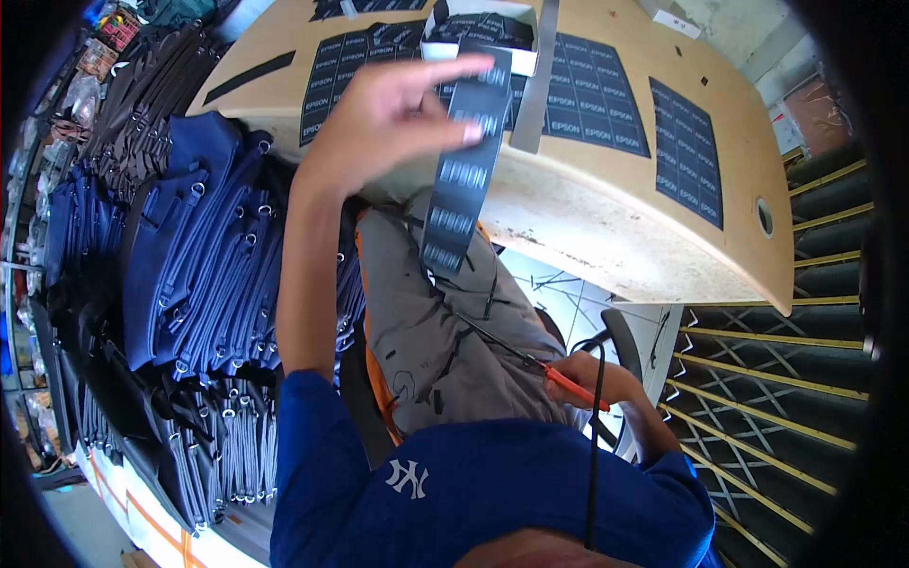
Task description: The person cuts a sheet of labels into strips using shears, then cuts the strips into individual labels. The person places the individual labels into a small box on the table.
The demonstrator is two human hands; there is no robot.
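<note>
My left hand [393, 118] is raised over the near edge of the wooden table [606, 222], pinching the top of a long black strip of printed EPSON labels [461, 180] that hangs down toward my lap. My right hand [597, 379] rests low by my right thigh, closed on orange-handled scissors [554, 372] whose dark blades point left across my grey trousers. Small black offcuts lie on my lap.
Sheets of black EPSON labels [595, 90] cover the tabletop, with a white box [478, 33] of cut labels at the far edge. A stack of navy bags [204, 256] with metal rings fills the left side. A yellow metal lattice [776, 379] stands at the right.
</note>
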